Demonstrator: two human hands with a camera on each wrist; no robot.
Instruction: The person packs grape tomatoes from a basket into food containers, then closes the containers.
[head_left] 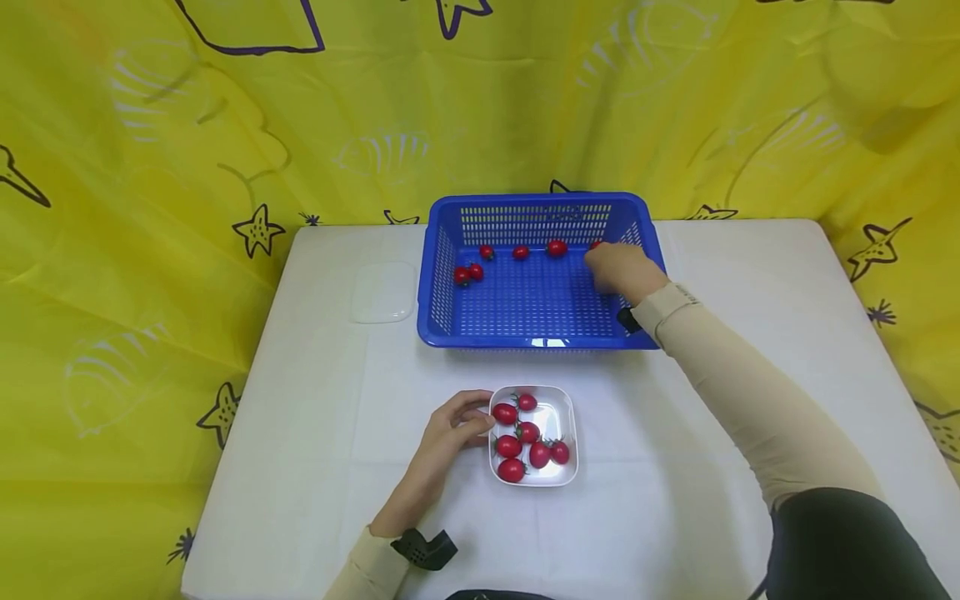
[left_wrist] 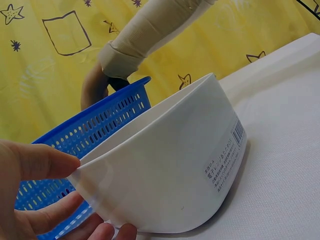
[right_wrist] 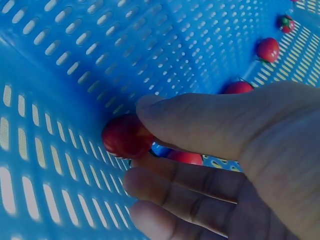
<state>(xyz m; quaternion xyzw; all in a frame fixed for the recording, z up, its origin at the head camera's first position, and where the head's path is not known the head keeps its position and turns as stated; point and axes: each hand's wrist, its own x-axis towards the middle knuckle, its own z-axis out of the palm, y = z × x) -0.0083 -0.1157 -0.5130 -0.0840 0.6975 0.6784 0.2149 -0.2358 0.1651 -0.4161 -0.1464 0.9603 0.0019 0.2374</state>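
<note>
At the right end of a blue plastic basket [head_left: 517, 308], my right hand [head_left: 624, 271] reaches down inside. Its thumb and finger pinch a cherry tomato [right_wrist: 124, 137] by the basket's wall, as the right wrist view shows. More cherry tomatoes [head_left: 557, 248] lie along the basket's far side and left end. Nearer to me stands a square white container [head_left: 553, 423] with several cherry tomatoes [head_left: 508, 447] in it. My left hand [head_left: 438, 446] holds this container by its left side, thumb [left_wrist: 55, 162] at the rim and fingers low against the wall.
A translucent square lid [head_left: 384, 293] lies on the white table [head_left: 300, 400], left of the basket. Behind the table hangs a yellow patterned curtain [head_left: 360, 108]. A printed label [left_wrist: 227, 160] is stuck to the container's side.
</note>
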